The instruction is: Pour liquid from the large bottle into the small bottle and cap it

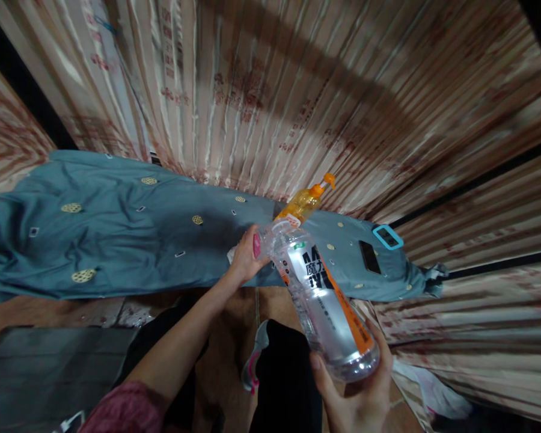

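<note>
The person's right hand curved up around the base of a clear bottle with a silver-and-orange label, thumb and fingers on opposite sides. The bottle slanted across the front of the body, its neck toward the outstretched left hand, whose fingers were closed at the pink cap; blur hid whether it was loose or tight. Beyond lay the blue-green cloth, where an orange pump bottle stood behind the clear one, its fill hard to judge.
</note>
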